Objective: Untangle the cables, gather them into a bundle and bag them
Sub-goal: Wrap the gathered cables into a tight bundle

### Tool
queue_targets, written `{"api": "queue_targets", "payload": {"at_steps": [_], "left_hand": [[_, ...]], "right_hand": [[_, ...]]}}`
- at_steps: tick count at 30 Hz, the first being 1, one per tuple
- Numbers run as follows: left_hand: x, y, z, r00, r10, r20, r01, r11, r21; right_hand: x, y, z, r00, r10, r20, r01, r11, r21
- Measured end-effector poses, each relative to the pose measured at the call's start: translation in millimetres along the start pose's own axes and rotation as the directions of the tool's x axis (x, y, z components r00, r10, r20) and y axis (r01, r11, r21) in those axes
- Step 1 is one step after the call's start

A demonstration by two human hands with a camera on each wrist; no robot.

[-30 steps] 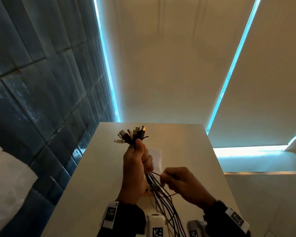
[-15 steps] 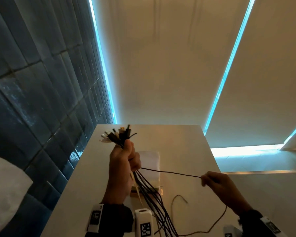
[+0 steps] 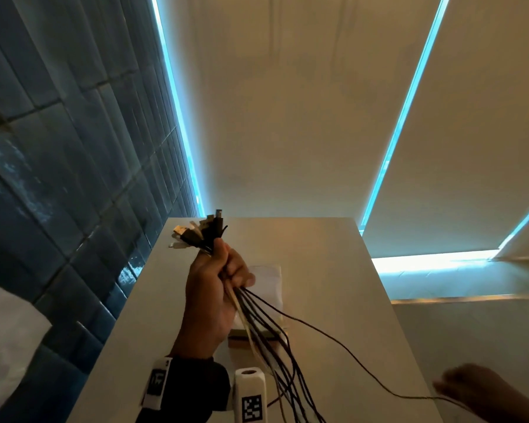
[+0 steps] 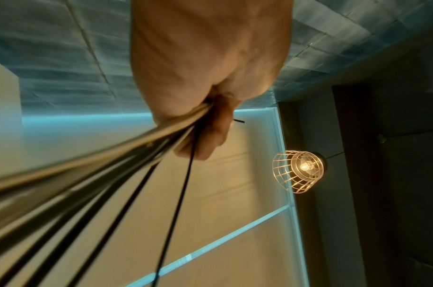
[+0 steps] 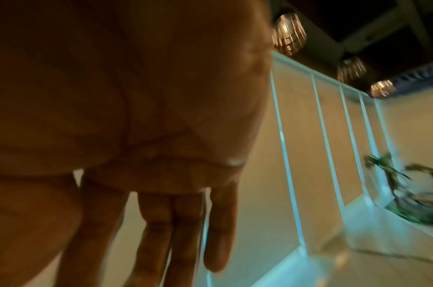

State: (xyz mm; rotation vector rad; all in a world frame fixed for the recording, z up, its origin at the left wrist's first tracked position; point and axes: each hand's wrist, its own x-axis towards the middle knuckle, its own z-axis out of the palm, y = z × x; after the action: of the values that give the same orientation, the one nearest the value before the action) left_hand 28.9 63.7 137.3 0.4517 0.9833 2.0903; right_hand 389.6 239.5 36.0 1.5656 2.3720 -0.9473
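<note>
Head view: left hand is raised above the white table, fist wrapped tight around a bundle of cables. Connector ends fan out above the thumb: mostly black plugs, one or two pale ones. Below the fist the cables hang down toward the bottom edge, mostly black plus a pale one. One thin black cable peels off from the bundle and runs down and to the right to the right hand, low in the right corner and blurred. Can't tell from here whether it pinches the cable or just touches it. A clear plastic bag lies flat on the table behind the left hand, partly hidden by fist and cables. Dark tiled wall on the left, beige roller blinds ahead.

Left wrist view: left hand seen from behind, fingers curled round the cables, which stream toward the camera, blurred. The single thin black cable drops straight down apart from the rest. Caged pendant lamp, lit, on the right.

Right wrist view: right hand fills the frame, fingers extended and fairly straight, blurred. No cable clearly visible in the grip here, so the hold is uncertain.
</note>
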Motion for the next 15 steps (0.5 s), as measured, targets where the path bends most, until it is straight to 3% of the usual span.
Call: {"api": "queue_targets", "payload": {"at_steps": [2, 4, 6, 8, 9, 11, 13, 15], "left_hand": [[-5, -1, 14, 0.996, -0.037, 0.085, 0.036, 0.999, 0.010], [-10, -3, 30, 0.986, -0.087, 0.142, 0.077, 0.994, 0.076], [-12, -4, 44, 0.972, -0.120, 0.203, 0.094, 0.986, 0.134], [-13, 0, 53, 0.965, -0.103, 0.243, 0.056, 0.979, 0.194], [-11, 6, 54, 0.967, -0.080, 0.243, 0.029, 0.978, 0.206], [-4, 25, 50, 0.975, -0.011, 0.221, -0.031, 0.983, 0.182], [8, 48, 43, 0.977, 0.062, 0.202, -0.091, 0.986, 0.138], [17, 62, 36, 0.978, 0.083, 0.194, -0.109, 0.986, 0.126]], "right_hand": [[-10, -51, 0, 0.973, -0.178, -0.148, 0.191, 0.978, 0.081], [-18, -116, 10, 0.893, -0.383, -0.235, 0.433, 0.873, 0.224], [-24, -182, 25, 0.819, -0.545, -0.180, 0.571, 0.743, 0.349], [-24, -224, 46, 0.763, -0.641, -0.088, 0.601, 0.652, 0.463], [-23, -233, 56, 0.769, -0.635, -0.069, 0.562, 0.621, 0.547], [-25, -232, 70, 0.833, -0.551, -0.044, 0.414, 0.569, 0.711], [-27, -216, 84, 0.903, -0.427, -0.041, 0.318, 0.602, 0.732], [-25, -197, 104, 0.939, -0.338, -0.067, 0.286, 0.658, 0.697]]}}
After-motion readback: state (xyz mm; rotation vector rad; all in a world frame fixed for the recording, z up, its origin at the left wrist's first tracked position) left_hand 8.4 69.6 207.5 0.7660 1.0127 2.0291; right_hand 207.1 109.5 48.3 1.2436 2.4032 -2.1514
